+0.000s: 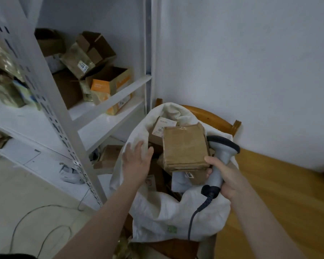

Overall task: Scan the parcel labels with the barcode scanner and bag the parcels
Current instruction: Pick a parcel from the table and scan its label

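"Where was the brown parcel (185,146)?"

"It was over the open mouth of the white bag (157,212), with its flat side up. Its right side touched the barcode scanner (221,152)."

"Who held the scanner?"

"The right hand (226,176) did. Its fingers were curled tight round the grey handle. The thumb pressed on the near right corner of the brown parcel, and one fingertip peeked out under that corner. The scanner's dark head was up, by the parcel's far right corner."

"And the other hand?"

"The left hand (137,161) was open. Its fingers were straight and close together, and the palm faced the parcel. It held nothing. It was by the bag's left rim, but I could not tell if it touched the cloth."

"Was anything in the bag?"

"Yes. A labelled parcel (162,128) lay deeper in, behind the brown one. More brown packs sat lower down in the dark."

"What was under the bag?"

"It sat on a wooden chair (213,116) in the corner by the white wall."

"What else was there?"

"A dark cord (192,219) hung from the scanner's bottom over the front of the bag. To the left stood a white metal shelf (108,116) with cardboard boxes on it. One was an orange box (105,86)."
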